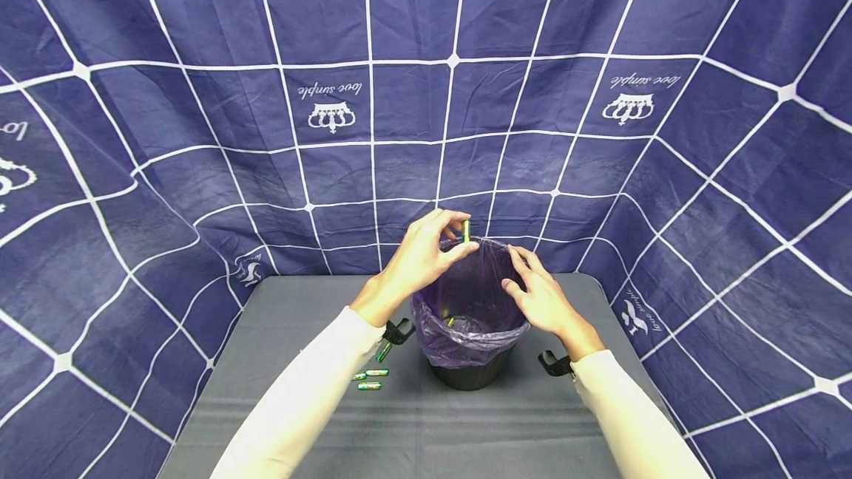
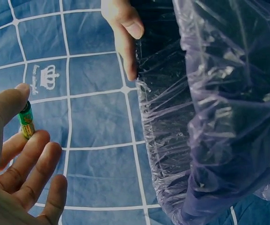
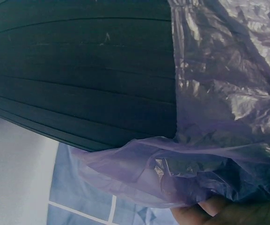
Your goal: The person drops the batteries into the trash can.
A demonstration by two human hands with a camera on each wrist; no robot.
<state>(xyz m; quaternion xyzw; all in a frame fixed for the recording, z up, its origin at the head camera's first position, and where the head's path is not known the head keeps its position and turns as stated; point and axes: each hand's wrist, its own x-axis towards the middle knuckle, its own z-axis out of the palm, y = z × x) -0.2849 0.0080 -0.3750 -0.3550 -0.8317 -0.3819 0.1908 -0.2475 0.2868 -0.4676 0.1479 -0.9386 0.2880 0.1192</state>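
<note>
My left hand (image 1: 426, 246) pinches a green and yellow battery (image 1: 466, 230) upright between thumb and fingertips, above the back left rim of the bin. In the left wrist view the battery (image 2: 26, 121) spans thumb and finger, the other fingers spread loosely below. A dark round bin (image 1: 469, 377) is lined with a purple plastic bag (image 1: 439, 338) folded over its rim. My right hand (image 1: 542, 298) rests on the bin's right rim, fingers fairly straight and thumb apart over the opening. The right wrist view shows its fingers (image 3: 219, 211) against the bag's outside.
Several green batteries (image 1: 369, 386) lie on the grey table (image 1: 299, 427) left of the bin. A small yellow-green thing (image 1: 450, 321) shows inside the bag. Blue cloth (image 1: 413, 102) with white grid lines surrounds the table's back and sides.
</note>
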